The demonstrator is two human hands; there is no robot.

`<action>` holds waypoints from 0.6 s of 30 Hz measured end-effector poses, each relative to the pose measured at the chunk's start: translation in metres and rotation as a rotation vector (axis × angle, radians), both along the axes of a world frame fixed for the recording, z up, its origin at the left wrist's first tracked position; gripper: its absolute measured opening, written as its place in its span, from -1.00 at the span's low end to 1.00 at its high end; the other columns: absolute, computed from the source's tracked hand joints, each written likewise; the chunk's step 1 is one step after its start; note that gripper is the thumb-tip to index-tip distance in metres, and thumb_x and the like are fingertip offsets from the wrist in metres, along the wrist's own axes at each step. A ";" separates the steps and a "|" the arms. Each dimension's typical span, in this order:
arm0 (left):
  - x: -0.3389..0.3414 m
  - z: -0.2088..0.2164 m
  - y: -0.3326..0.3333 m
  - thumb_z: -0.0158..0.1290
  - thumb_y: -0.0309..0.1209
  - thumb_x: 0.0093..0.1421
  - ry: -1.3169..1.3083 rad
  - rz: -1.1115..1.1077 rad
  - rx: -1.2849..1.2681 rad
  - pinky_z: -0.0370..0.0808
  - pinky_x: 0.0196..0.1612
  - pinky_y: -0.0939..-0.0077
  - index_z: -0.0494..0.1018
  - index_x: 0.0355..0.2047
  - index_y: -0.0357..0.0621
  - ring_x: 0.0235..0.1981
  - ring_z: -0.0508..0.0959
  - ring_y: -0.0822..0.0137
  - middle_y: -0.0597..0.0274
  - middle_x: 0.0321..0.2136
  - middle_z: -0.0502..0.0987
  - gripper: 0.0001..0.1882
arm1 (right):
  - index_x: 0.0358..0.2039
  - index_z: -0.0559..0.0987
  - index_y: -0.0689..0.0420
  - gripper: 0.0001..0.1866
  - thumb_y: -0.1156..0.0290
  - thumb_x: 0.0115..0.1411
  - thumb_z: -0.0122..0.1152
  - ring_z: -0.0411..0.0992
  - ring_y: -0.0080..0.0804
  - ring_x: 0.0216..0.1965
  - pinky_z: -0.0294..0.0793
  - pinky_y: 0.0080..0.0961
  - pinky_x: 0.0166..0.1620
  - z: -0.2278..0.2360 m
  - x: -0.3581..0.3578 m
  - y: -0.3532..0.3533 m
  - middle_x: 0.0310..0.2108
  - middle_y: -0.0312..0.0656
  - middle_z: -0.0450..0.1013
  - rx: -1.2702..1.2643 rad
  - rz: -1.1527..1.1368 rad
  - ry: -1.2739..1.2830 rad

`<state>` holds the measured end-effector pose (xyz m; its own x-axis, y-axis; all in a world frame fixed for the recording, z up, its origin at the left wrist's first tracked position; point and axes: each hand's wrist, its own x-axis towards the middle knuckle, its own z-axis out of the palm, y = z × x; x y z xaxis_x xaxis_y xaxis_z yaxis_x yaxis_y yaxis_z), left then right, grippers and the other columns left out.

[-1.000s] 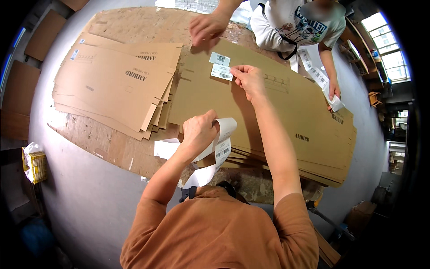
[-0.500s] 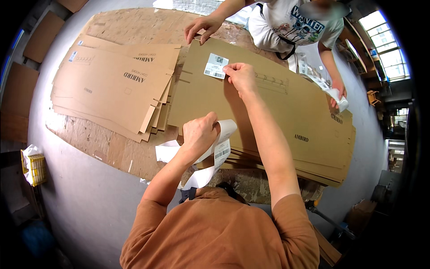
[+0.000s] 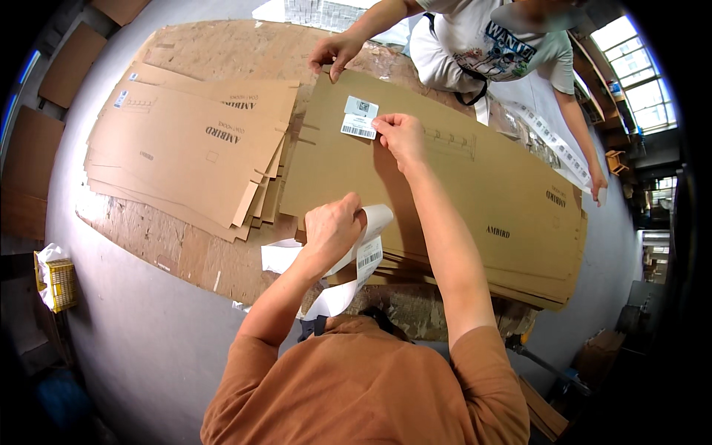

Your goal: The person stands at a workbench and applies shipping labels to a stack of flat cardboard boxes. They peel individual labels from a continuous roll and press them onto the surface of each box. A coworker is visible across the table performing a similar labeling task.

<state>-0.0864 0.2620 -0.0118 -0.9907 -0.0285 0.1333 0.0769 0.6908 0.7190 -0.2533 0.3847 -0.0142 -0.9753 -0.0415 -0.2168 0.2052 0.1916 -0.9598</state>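
My right hand (image 3: 400, 141) pinches the right edge of a white barcode label (image 3: 358, 127), which lies against the top sheet of a stack of flat brown cardboard (image 3: 341, 167). A second, bluish-white label (image 3: 361, 105) with a square code shows just above it. Lower and to the left, my left hand (image 3: 334, 228) is closed around a curling strip of white labels (image 3: 369, 256) that hangs in loops over the near edge of the stack. A co-worker's hand (image 3: 335, 53) rests at the stack's far left corner.
A second fanned pile of printed cardboard sheets (image 3: 178, 148) sits at left on the worn wooden table (image 3: 126, 222). Across the table, a co-worker in a white shirt (image 3: 475, 52) stretches another label strip (image 3: 552, 139) rightward. On the floor at far left stands a yellow basket (image 3: 65, 285).
The co-worker's hand at right has moved outward to the right, drawing the label strip out long. My right hand and its label have shifted slightly lower; my left hand is nearly still.
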 end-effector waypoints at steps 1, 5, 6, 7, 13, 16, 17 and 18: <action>0.000 0.000 0.000 0.05 -0.40 0.01 0.001 -0.001 0.005 0.39 -0.54 0.14 0.37 -0.57 -0.17 -0.62 0.50 -0.02 0.03 -0.70 0.47 -0.87 | -0.42 0.56 0.28 -0.91 0.52 0.08 0.25 0.22 -0.73 -0.67 0.16 -0.77 -0.63 0.003 0.002 0.004 -0.58 -0.34 0.43 -0.024 0.000 -0.019; -0.001 0.000 0.000 0.05 -0.40 0.01 0.017 0.007 0.001 0.39 -0.55 0.14 0.36 -0.57 -0.17 -0.62 0.49 -0.02 0.03 -0.69 0.46 -0.87 | -0.40 0.55 0.26 -0.90 0.51 0.10 0.25 0.21 -0.75 -0.67 0.13 -0.81 -0.63 0.012 0.009 0.011 -0.58 -0.37 0.41 -0.059 -0.006 -0.059; 0.000 -0.001 0.000 0.05 -0.40 0.01 0.022 0.009 0.001 0.38 -0.55 0.14 0.36 -0.57 -0.18 -0.62 0.49 -0.02 0.03 -0.69 0.46 -0.86 | -0.40 0.55 0.26 -0.90 0.51 0.10 0.25 0.20 -0.76 -0.67 0.13 -0.81 -0.63 0.013 0.009 0.013 -0.58 -0.37 0.41 -0.057 -0.002 -0.057; -0.001 -0.001 0.000 0.05 -0.41 0.01 0.028 0.011 0.000 0.38 -0.55 0.14 0.36 -0.57 -0.18 -0.63 0.49 -0.02 0.03 -0.70 0.46 -0.86 | -0.40 0.55 0.26 -0.90 0.51 0.09 0.25 0.20 -0.76 -0.67 0.13 -0.81 -0.63 0.012 0.009 0.015 -0.58 -0.37 0.41 -0.055 0.002 -0.054; 0.000 -0.001 0.001 0.06 -0.40 0.01 0.032 0.011 -0.008 0.38 -0.56 0.15 0.37 -0.57 -0.17 -0.63 0.50 0.01 0.06 -0.70 0.47 -0.87 | -0.40 0.56 0.26 -0.91 0.51 0.09 0.26 0.19 -0.76 -0.68 0.12 -0.82 -0.64 0.009 0.006 0.014 -0.59 -0.38 0.41 -0.088 0.022 -0.028; 0.000 0.004 0.001 0.04 -0.43 0.00 -0.067 0.006 -0.020 0.43 -0.44 0.20 0.45 -0.48 -0.14 -0.54 0.54 0.03 0.06 -0.62 0.52 -0.92 | -0.41 0.56 0.26 -0.91 0.51 0.09 0.26 0.19 -0.76 -0.68 0.13 -0.81 -0.64 0.010 0.004 0.009 -0.59 -0.37 0.42 -0.073 0.017 -0.021; 0.000 0.004 0.001 0.04 -0.43 0.00 -0.067 0.006 -0.022 0.43 -0.45 0.20 0.45 -0.48 -0.14 -0.55 0.54 0.03 0.06 -0.62 0.52 -0.93 | -0.42 0.56 0.26 -0.91 0.52 0.08 0.26 0.20 -0.76 -0.68 0.13 -0.81 -0.63 0.011 0.003 0.007 -0.59 -0.37 0.42 -0.060 0.015 -0.018; 0.000 0.004 0.001 0.04 -0.44 0.00 -0.067 0.007 -0.024 0.43 -0.45 0.20 0.45 -0.48 -0.14 -0.55 0.54 0.03 0.06 -0.62 0.52 -0.93 | -0.42 0.56 0.27 -0.91 0.52 0.08 0.26 0.20 -0.75 -0.68 0.14 -0.80 -0.63 0.010 0.002 0.005 -0.59 -0.37 0.42 -0.051 0.015 -0.015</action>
<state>-0.0862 0.2629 -0.0074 -0.9972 -0.0328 0.0676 0.0245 0.7083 0.7055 -0.2510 0.3897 -0.0040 -0.9712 -0.0672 -0.2286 0.2171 0.1453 -0.9653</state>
